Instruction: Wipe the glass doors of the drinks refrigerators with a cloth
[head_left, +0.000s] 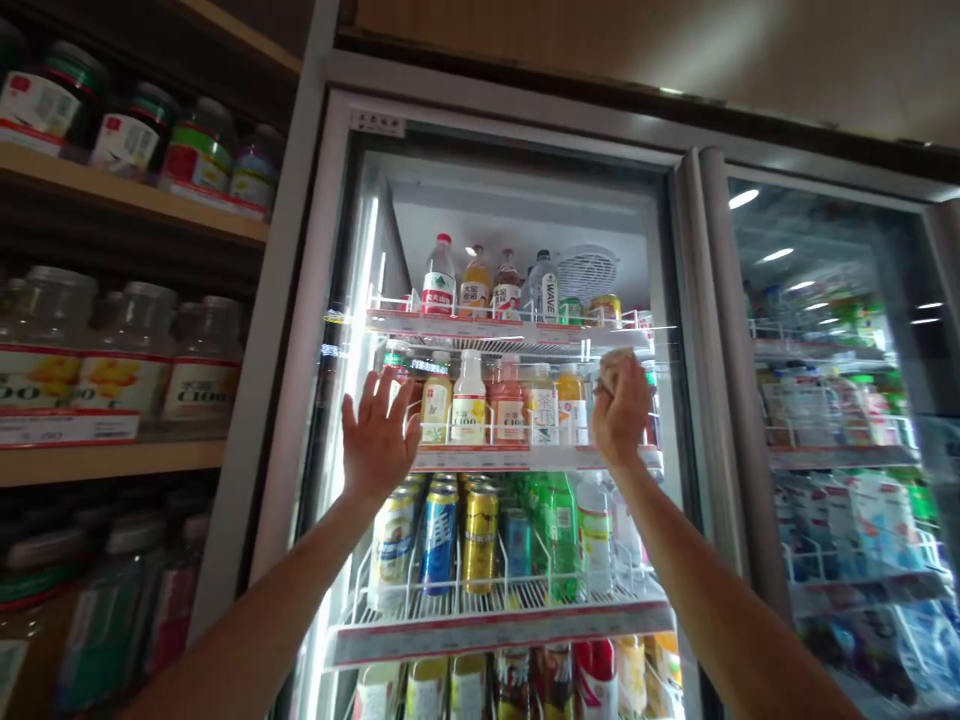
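Note:
My left hand (377,437) is raised with its fingers spread, flat at the glass door of a lit drinks cooler, over the left end of the second shelf. It holds nothing. On the right side of the same pane, my right hand (622,405) has its fingers wrapped round a crumpled light cloth (616,368). Behind the glass, between the hands, stand a white-capped bottle (469,400) and a pink bottle (508,402). Lower down are a blue can (439,535), a gold can (480,538) and a green bottle (561,530).
At the left, wooden shelves (150,207) carry several jars and bottles. A vertical door handle (724,380) runs right of my right hand, beside a second glass door (832,300) with drinks behind it. The cooler's metal frame (281,400) borders the left side.

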